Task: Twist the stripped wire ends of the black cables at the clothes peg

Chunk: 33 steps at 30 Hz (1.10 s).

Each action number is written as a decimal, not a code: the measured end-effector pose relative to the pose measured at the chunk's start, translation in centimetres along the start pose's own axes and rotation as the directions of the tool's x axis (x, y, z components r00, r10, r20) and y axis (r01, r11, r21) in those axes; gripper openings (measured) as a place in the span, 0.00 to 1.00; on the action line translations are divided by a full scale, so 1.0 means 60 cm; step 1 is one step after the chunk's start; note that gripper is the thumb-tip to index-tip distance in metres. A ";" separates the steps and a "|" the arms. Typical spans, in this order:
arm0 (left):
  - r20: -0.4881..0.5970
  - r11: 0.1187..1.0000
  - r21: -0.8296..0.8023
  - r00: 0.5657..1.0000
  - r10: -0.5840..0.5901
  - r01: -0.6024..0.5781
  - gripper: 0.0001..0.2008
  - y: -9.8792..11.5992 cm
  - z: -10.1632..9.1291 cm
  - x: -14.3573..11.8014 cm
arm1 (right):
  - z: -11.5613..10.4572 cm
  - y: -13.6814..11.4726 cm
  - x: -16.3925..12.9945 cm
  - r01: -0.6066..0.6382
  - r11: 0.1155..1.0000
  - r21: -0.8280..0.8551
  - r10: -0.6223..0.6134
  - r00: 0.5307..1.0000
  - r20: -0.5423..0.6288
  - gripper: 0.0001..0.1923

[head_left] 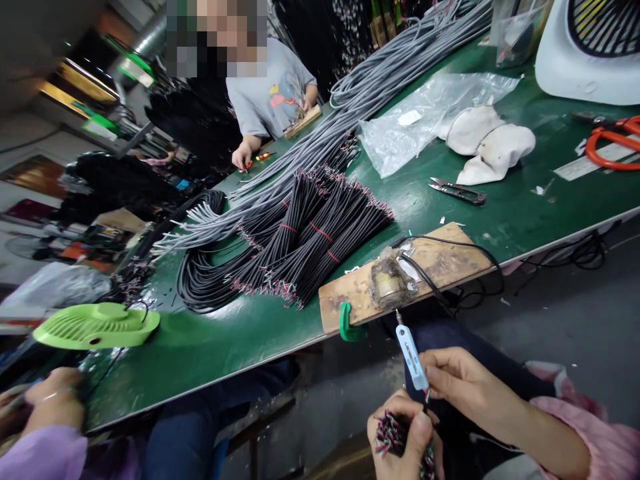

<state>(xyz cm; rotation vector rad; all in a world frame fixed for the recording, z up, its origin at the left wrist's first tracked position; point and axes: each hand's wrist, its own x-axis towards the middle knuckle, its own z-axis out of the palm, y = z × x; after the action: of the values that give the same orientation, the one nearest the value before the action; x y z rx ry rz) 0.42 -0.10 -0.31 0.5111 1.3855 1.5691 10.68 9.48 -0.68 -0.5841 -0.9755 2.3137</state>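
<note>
Right hand (463, 387) fingers grasping soldering iron (411, 353), long axis pointing up-left toward surface (225, 340). Left hand (405, 437) clenched around wire bundle (387, 433), just below iron.

Two wooden boards (430, 267) (303, 122), two white cloths (495, 157) (467, 127), one snips (457, 191), one orange scissors (613, 143), one green fan (97, 325), one plastic bag (425, 113).

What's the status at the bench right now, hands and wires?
Left hand shut on wire bundle, stripped ends up. Right hand shut on soldering iron, tip near solder pot on wooden board. Black cable bundles lie beyond the board, apart from both hands.
</note>
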 end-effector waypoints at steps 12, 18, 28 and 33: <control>-0.051 0.993 -0.082 0.994 -0.092 0.087 0.18 0.004 -0.007 -0.003 | -0.005 -0.027 -0.019 0.339 0.782 -0.523 -0.347 0.934 0.087 0.09; -0.019 0.989 -0.042 0.989 -0.146 0.145 0.17 0.001 -0.014 -0.001 | 0.004 -0.025 -0.020 0.305 0.760 -0.573 -0.356 0.934 0.024 0.10; -0.045 0.983 -0.168 0.996 -0.082 0.074 0.11 -0.003 -0.005 0.004 | 0.001 -0.007 -0.013 0.275 0.863 -0.424 -0.313 0.950 -0.021 0.10; -0.031 0.986 0.104 0.990 0.134 -0.130 0.12 0.014 -0.011 0.011 | -0.001 -0.024 -0.001 0.232 0.907 -0.352 -0.267 0.962 -0.054 0.16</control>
<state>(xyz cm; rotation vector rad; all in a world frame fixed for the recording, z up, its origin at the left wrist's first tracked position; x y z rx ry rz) -0.75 0.15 0.13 0.6499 1.4922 1.6265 11.23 10.31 0.34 -0.6637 -1.3341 1.8827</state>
